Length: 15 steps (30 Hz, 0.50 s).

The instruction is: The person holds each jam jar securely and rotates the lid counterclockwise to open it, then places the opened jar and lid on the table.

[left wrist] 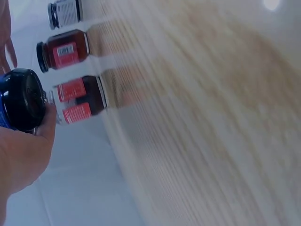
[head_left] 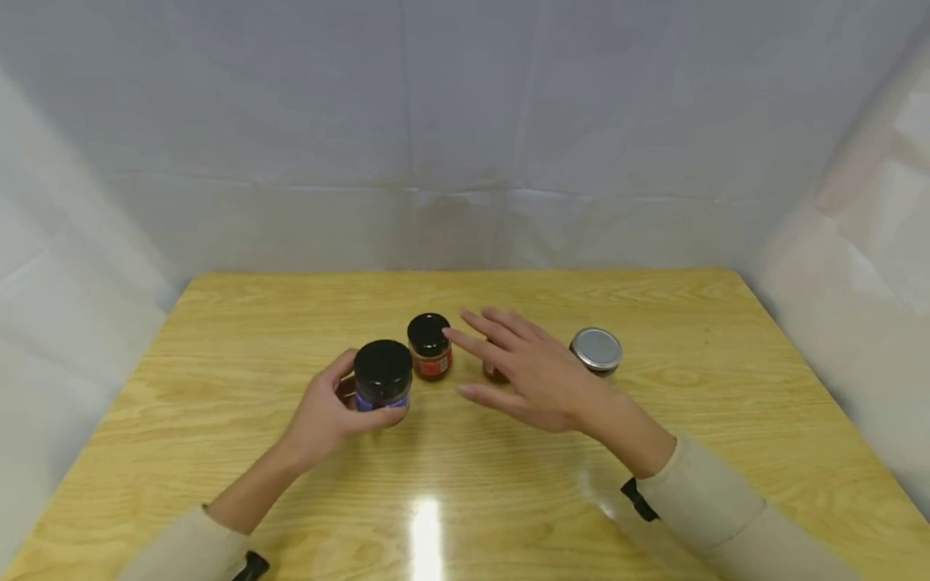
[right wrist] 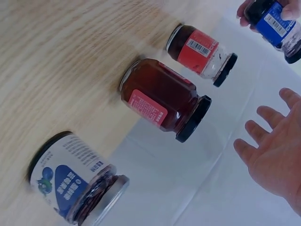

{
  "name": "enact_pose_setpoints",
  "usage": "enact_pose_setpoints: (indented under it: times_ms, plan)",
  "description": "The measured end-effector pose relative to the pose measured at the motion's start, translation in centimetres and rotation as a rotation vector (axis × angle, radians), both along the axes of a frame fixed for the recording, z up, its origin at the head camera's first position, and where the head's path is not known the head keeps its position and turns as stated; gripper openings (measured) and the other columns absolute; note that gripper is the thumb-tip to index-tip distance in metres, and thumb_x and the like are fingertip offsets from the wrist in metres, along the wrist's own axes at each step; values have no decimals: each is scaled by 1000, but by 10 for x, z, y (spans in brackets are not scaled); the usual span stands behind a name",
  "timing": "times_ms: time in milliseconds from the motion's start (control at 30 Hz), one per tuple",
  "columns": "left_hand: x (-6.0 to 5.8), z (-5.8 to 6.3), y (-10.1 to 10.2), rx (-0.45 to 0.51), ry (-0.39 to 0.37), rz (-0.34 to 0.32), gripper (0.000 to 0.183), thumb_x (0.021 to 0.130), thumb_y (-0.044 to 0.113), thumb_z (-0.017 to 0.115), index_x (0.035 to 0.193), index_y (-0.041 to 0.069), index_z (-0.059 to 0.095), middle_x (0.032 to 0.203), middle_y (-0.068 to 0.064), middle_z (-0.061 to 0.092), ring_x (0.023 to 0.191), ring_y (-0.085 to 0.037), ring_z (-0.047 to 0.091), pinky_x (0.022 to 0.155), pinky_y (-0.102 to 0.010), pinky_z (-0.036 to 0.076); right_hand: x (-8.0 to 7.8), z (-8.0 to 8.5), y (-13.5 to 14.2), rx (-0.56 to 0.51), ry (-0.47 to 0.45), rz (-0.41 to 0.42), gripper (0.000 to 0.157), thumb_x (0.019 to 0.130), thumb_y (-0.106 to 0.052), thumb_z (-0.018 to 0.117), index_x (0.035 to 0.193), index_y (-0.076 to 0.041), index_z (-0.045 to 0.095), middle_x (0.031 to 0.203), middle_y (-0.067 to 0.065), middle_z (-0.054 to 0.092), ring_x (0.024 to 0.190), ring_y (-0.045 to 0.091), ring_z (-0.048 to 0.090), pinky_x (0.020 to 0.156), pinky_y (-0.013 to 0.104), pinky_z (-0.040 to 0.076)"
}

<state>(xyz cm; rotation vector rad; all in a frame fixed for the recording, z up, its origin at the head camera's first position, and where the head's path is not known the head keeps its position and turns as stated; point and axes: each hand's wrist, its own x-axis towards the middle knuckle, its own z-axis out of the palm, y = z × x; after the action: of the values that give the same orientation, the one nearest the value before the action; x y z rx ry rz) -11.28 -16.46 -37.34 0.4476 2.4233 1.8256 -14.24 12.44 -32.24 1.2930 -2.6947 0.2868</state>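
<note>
My left hand (head_left: 323,415) grips a jar with a black lid and a blue label (head_left: 383,371), fingers and thumb around its side; in the right wrist view this jar is raised off the table. Just beyond it stands a smaller red-labelled jar (head_left: 430,349) with a black lid. My right hand (head_left: 541,375) is spread out, palm down and holding nothing, above a jar of dark red-brown contents (right wrist: 157,96). That jar is mostly hidden behind the hand in the head view. A blueberry-pictured jar with a silver lid (head_left: 597,350) stands right of the hand.
The three standing jars form a row across the wood-grain table (head_left: 291,323). White sheeting (head_left: 465,161) hangs behind the table and at both sides. Bright glare (head_left: 426,532) lies on the tabletop near the front.
</note>
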Motion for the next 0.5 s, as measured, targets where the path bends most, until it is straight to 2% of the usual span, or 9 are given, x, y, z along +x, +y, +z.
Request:
enact_pose_setpoints:
  times_ms: [200,500]
  plan:
    - [5,0,8,13,20,-41,58,71,8,83,122,6,56,110,-9,61,97,-26,59,82,-30,51,6,-2,8,-50,-27,-13,63,99,-57,31,153,-26,21,158,-2,15,143,17,11,113,40,15]
    - [11,2,13,-12,3,-22,63,71,10,84,127,5,56,112,-12,62,92,-26,61,76,-33,53,13,-4,12,-138,-123,4,61,100,-51,37,153,-27,20,157,-3,17,141,17,20,111,43,21]
